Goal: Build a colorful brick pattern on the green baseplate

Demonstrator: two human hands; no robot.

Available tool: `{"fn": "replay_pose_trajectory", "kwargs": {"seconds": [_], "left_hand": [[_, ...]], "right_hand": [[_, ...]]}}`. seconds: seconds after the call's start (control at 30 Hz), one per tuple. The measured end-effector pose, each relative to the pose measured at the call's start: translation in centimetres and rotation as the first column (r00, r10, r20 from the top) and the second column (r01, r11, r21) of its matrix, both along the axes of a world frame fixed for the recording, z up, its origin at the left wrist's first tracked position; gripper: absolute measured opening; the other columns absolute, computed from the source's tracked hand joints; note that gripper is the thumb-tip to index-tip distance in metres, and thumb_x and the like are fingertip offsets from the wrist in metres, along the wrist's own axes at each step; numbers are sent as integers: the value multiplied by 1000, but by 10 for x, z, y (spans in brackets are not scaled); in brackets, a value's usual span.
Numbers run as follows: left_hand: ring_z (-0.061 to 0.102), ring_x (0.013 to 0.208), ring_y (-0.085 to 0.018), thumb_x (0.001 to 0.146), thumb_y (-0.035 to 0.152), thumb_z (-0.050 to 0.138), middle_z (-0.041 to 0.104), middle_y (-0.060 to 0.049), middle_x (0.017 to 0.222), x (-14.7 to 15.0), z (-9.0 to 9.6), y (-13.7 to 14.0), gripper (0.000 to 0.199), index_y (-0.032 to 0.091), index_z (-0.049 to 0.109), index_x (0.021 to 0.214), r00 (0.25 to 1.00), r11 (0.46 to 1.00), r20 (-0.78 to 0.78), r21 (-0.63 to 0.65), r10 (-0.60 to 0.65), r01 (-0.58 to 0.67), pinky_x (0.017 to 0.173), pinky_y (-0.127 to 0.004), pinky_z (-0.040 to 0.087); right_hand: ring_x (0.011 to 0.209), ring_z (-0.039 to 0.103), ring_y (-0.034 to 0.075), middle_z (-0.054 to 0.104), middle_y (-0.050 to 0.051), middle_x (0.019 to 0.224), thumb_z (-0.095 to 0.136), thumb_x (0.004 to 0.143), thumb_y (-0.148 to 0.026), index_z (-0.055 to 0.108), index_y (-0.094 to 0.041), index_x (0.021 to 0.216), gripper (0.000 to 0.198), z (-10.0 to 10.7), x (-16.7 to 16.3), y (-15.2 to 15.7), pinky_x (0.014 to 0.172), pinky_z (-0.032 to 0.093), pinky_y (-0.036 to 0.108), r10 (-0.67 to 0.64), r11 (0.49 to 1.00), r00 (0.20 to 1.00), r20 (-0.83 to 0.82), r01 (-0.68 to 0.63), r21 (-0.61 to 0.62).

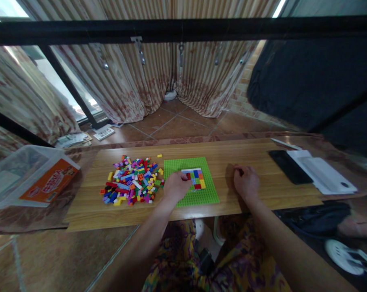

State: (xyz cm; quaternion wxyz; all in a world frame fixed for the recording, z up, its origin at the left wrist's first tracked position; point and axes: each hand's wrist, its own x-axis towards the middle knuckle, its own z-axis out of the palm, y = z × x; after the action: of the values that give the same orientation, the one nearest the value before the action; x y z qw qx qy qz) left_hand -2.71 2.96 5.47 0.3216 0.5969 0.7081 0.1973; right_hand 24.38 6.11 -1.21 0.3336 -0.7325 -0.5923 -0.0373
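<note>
My left hand (176,187) is over the green studded baseplate (210,194), its fingers pinched together at the left side of a patch of building bricks (198,178). The patch has a white row along its far edge, with red, blue, yellow, orange and purple bricks nearer me. Whatever is between those fingertips is too small and covered to make out. To the right of the plate, my right hand (246,182) rests on the wooden table (226,158) with its fingers curled in. A heap of loose colored bricks (133,182) lies left of the plate.
A clear plastic bin (28,174) with an orange label stands at the left. On the table's right end lie a black flat object (289,166) and a white tray-like object (326,172). A black bar (183,30) crosses above, before curtains (116,81).
</note>
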Motion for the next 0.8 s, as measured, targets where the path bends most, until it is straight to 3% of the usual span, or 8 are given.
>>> {"fn": "replay_pose_trajectory", "kwargs": {"seconds": [0.8], "left_hand": [[66, 76, -20, 75, 41, 69, 73, -3, 76, 9, 12, -4, 18, 24, 73, 75, 994, 997, -96, -54, 46, -52, 61, -27, 41]], "right_hand": [[80, 56, 23, 66, 13, 87, 44, 84, -29, 73, -14, 89, 33, 1, 0, -1, 74, 42, 34, 5, 1000, 1000, 25, -5, -4]]}}
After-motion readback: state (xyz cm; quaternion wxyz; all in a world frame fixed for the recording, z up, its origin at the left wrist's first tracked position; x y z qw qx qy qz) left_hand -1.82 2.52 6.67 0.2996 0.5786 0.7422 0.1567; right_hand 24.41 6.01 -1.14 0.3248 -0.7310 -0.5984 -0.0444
